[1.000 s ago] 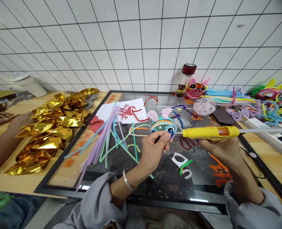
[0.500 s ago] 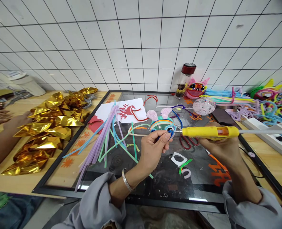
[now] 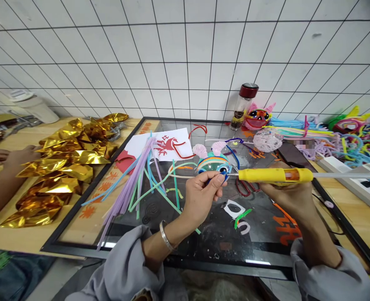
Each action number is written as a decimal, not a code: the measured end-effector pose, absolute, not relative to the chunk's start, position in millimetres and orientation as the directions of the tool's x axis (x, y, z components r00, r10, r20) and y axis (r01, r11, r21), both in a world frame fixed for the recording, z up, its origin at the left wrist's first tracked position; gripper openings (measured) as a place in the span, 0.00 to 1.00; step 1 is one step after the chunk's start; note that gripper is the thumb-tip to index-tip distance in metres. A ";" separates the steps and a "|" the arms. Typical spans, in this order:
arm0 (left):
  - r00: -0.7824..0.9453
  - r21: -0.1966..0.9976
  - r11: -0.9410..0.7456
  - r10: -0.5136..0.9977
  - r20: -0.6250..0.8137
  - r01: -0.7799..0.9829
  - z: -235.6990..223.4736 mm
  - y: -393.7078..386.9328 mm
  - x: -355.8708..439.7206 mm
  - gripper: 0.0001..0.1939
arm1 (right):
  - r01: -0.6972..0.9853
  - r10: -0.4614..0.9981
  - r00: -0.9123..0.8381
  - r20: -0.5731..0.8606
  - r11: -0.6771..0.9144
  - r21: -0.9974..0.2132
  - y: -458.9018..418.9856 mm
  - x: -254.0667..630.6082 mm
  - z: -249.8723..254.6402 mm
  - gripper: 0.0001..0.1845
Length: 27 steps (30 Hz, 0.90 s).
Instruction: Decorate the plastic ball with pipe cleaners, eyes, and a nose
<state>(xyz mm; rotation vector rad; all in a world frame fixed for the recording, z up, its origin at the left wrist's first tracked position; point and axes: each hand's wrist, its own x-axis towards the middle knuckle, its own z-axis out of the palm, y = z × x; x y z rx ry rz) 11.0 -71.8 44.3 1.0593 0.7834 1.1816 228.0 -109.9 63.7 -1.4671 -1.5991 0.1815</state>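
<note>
My left hand (image 3: 200, 194) pinches a bit of blue pipe cleaner (image 3: 225, 174) against the lower edge of a round craft animal face (image 3: 214, 162). That face has striped pipe-cleaner bands, a dark eye and two pink ears (image 3: 219, 147). From the right, my right hand (image 3: 293, 200) grips a yellow hot glue gun (image 3: 274, 174); its metal nozzle meets the blue piece by my left fingertips. A glue stick (image 3: 341, 174) sticks out of the gun's back. Part of the face is hidden by my left fingers. Red-handled scissors (image 3: 246, 190) lie behind the gun.
Purple, green and blue pipe cleaners (image 3: 141, 179) lie on the black-framed glass board (image 3: 185, 259). Gold foil (image 3: 56, 188) and another person's arm (image 3: 6, 171) are at left. A bottle (image 3: 243, 106), phone (image 3: 293, 154) and power strip (image 3: 357, 179) stand or lie at right.
My hands, the glue gun and the craft face stay almost in place. The other person's hand at far left has shifted slightly; the view has moved a little.
</note>
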 end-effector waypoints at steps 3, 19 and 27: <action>0.233 0.938 0.043 0.972 0.041 -0.345 44.2 -71.9 11.3 0.19 | 0.711 0.852 0.163 0.497 0.248 -0.658 -109.4 229.5 62.3 0.10; 0.233 0.942 0.031 0.971 0.051 -0.334 43.3 -72.3 11.0 0.19 | 0.710 0.852 0.194 0.487 0.221 -0.669 -110.8 229.1 62.1 0.10; 0.232 0.948 0.029 0.971 0.048 -0.318 44.2 -70.8 10.5 0.19 | 0.717 0.817 0.168 0.551 0.282 -0.637 -110.4 226.2 64.6 0.10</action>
